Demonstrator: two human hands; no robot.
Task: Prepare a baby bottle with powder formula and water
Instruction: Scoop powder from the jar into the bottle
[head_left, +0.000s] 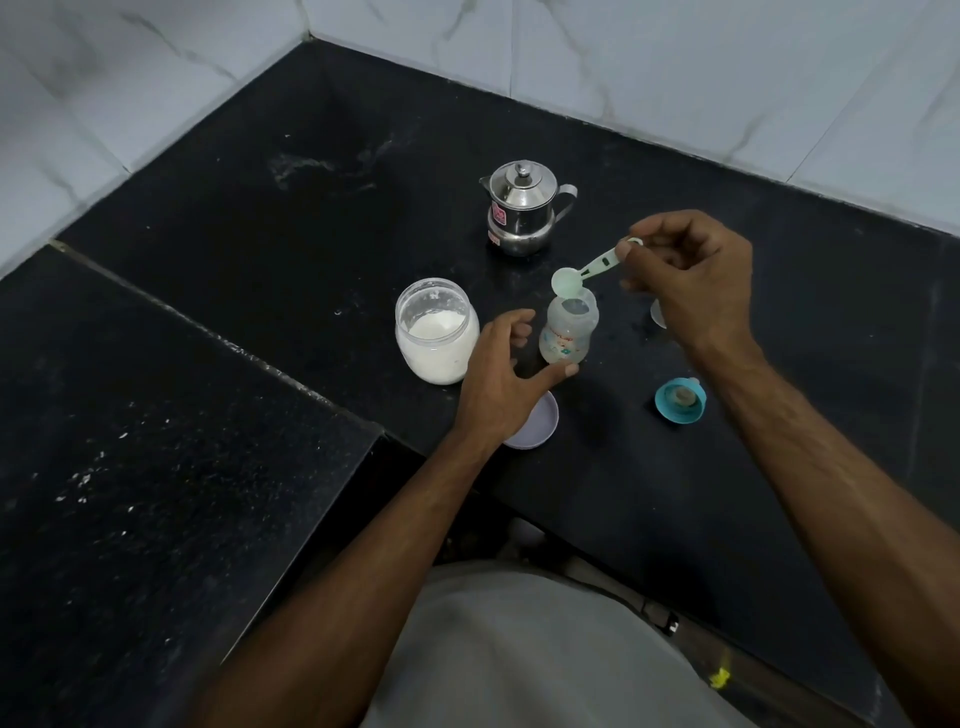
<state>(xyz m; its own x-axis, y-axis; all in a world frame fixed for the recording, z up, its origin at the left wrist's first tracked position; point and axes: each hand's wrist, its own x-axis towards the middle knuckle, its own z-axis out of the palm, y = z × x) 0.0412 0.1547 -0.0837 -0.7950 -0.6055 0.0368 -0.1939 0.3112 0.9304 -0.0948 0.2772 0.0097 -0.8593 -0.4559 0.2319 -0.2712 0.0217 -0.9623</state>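
Right hand pinches the scoop handle, bowl tipped over the open bottle so powder falls in. Left hand, fingers loosely curled and holding nothing, hovers beside the bottle, likely to steady it. Near the table's front edge lie a lid and teal cap; the powder jar sits handy alongside; farther back, a steel pot. Its red label and the bottle's print are unreadable.

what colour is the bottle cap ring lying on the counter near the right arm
Teal blue; the cap ring shows clearly in the head view, lying on the black counter.
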